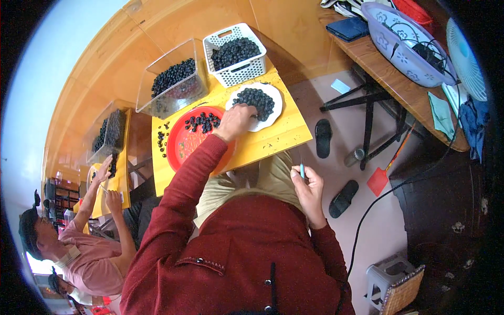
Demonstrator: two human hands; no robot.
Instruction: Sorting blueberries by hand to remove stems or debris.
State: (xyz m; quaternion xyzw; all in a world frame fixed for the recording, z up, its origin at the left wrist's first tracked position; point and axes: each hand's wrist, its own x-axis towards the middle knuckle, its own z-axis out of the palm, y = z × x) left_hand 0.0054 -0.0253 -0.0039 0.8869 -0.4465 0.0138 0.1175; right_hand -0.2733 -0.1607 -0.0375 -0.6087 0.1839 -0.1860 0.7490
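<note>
My left hand [238,121] reaches over the near left rim of a white plate [274,93] heaped with small dark round balls [253,100], like berries or beads. Its fingers curl down at the edge of the heap; what they pinch is hidden. Left of that wrist lies a red round tray [185,149] with a loose cluster of the same balls [202,123] and pale scraps. Over my right thigh, apart from the table, my right hand [308,188] is closed around a thin tool with a light blue handle [302,170]. Its narrow tip points away from me.
On the yellow table [283,137] stand a clear bin [181,96] and a white basket [237,77], both holding dark balls. Another person [94,257] works at a table to the left. Slippers [323,138], a red flyswatter [377,181] and a grey stool [386,278] are on the right.
</note>
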